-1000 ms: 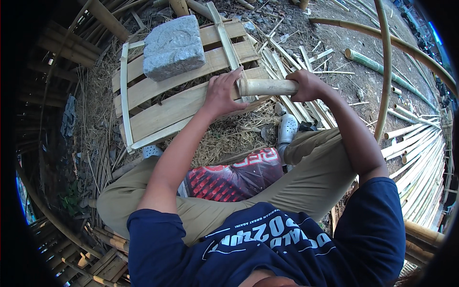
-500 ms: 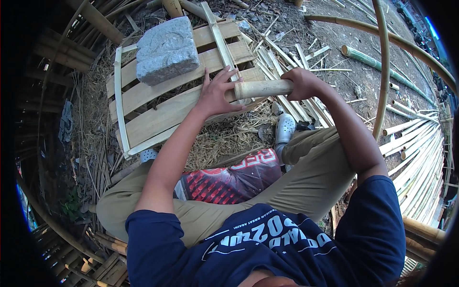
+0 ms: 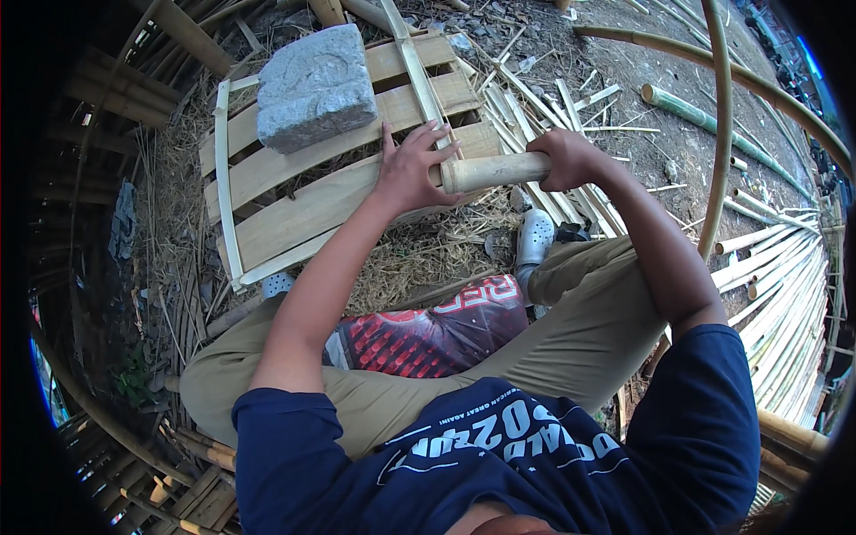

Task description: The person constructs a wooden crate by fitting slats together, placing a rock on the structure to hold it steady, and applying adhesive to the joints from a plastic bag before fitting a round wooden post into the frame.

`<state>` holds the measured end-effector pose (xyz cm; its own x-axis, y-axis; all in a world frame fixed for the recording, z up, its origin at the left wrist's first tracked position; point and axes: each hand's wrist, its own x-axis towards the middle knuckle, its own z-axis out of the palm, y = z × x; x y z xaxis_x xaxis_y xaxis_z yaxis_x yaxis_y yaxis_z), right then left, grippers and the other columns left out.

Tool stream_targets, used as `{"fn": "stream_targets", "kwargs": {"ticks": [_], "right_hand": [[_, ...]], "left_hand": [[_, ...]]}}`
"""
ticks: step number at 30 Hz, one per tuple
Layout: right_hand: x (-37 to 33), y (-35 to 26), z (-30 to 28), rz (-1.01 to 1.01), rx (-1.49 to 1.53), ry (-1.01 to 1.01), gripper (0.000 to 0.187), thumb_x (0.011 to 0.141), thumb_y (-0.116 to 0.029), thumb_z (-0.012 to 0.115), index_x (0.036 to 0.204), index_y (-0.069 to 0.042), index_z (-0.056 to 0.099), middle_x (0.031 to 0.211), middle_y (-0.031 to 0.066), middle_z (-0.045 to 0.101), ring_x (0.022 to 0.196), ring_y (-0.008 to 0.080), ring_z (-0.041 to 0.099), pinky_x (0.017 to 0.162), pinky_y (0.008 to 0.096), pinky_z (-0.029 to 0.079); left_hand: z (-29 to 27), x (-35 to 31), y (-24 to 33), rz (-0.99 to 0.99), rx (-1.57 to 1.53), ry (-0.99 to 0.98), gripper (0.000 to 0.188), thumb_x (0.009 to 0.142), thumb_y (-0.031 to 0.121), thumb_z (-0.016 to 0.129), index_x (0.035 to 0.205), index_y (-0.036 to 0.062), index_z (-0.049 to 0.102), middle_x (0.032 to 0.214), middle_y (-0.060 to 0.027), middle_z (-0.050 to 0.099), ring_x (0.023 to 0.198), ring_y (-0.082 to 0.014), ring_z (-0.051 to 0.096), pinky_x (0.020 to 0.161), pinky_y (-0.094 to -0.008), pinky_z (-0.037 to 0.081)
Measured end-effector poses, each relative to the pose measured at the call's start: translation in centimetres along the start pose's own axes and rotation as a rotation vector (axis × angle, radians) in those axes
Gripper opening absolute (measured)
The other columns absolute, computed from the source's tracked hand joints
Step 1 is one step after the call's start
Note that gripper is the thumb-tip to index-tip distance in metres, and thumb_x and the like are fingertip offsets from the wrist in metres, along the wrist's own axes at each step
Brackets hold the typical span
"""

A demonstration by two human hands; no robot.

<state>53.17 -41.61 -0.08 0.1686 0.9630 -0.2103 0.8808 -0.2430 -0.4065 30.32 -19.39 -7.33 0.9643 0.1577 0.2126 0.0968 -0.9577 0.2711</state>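
Note:
A short bamboo tube (image 3: 499, 170) lies level, with my right hand (image 3: 568, 160) wrapped round its right end. Its left end comes close to the thumb of my left hand (image 3: 412, 171). That hand spreads its fingers over the right part of a panel of flat bamboo slats (image 3: 308, 209), next to a thin bamboo strip (image 3: 412, 67) that crosses the slats. Whether the tube's end touches the thumb or the slats I cannot tell. Another thin strip (image 3: 225, 169) crosses the panel's left end. A rough grey stone block (image 3: 316, 89) rests on the far slats.
Split bamboo strips (image 3: 526, 116) litter the ground right of the panel. A curved bamboo pole (image 3: 720, 116) rises at the right, near a pile of pale bamboo lengths (image 3: 785, 312). A green bamboo pole (image 3: 687, 111) lies behind. Bamboo framework (image 3: 116, 94) stands at the left.
The tube's left end has shifted slightly right and toward me. Both hands keep nearly the same places, and the whole view has moved a little.

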Motion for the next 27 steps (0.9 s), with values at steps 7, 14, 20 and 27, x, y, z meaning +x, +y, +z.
{"fn": "stream_targets", "kwargs": {"ticks": [7,14,20,27], "right_hand": [[0.3,0.4,-0.3,0.017,-0.173,0.049,0.033,0.058,-0.015,0.075,0.088,-0.003,0.072,0.079,0.0156,0.072,0.076,0.0347,0.072,0.071,0.0448,0.055],[0.2,-0.5,-1.2,-0.062,0.068,0.072,0.035,0.057,-0.015,0.077,0.089,-0.003,0.072,0.083,0.0178,0.073,0.077,0.0364,0.072,0.069,0.0446,0.055],[0.6,-0.7,-1.5,0.040,-0.253,0.030,0.032,0.057,-0.013,0.076,0.087,-0.004,0.072,0.080,0.0162,0.073,0.074,0.0347,0.072,0.068,0.0439,0.056],[0.5,-0.1,-1.7,0.007,-0.325,0.056,0.034,0.058,-0.012,0.076,0.090,-0.004,0.072,0.081,0.0157,0.074,0.074,0.0343,0.072,0.071,0.0436,0.057]], "left_hand": [[0.1,-0.1,0.2,-0.024,-0.013,0.020,0.086,0.064,0.057,0.086,0.142,0.0262,0.066,0.157,-0.0013,0.051,0.151,-0.0218,0.042,0.121,-0.0795,0.004],[0.0,0.2,0.4,-0.005,0.010,0.014,0.105,0.057,0.057,0.090,0.150,0.0187,0.057,0.155,-0.0016,0.053,0.151,-0.0220,0.042,0.125,-0.0752,0.004],[0.3,0.2,0.2,-0.007,0.020,0.011,0.117,0.056,0.057,0.090,0.155,0.0117,0.048,0.156,-0.0032,0.052,0.151,-0.0222,0.042,0.126,-0.0735,0.003],[0.9,0.0,0.3,-0.045,-0.059,0.066,0.114,0.057,0.058,0.089,0.155,0.0154,0.048,0.155,-0.0014,0.053,0.150,-0.0216,0.043,0.125,-0.0743,0.003]]}}
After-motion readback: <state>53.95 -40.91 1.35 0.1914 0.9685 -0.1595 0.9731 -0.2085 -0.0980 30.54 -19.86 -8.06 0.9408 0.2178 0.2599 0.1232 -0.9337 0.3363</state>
